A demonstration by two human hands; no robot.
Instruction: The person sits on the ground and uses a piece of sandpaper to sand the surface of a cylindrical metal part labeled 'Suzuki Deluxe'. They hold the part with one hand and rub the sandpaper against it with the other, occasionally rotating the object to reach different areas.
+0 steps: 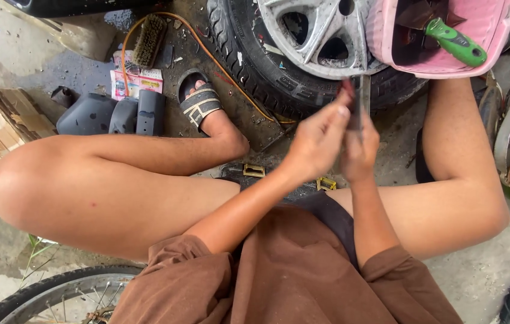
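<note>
The thin dark strip [360,102] is standing upright between both hands, just in front of the car tyre [249,54] that is lying flat on the concrete floor [3,48]. The left hand [318,141] is pinching the strip's upper part with its fingertips closed on it; the right hand [360,150] is gripping it lower down, fingers wrapped shut around it. The strip is motion-blurred, so its exact kind cannot be told. A pink basin [483,36] holding a green-handled tool [456,43] is resting on the silver wheel rim [315,30]. A scrub brush [148,39] is lying near the far left of the floor.
</note>
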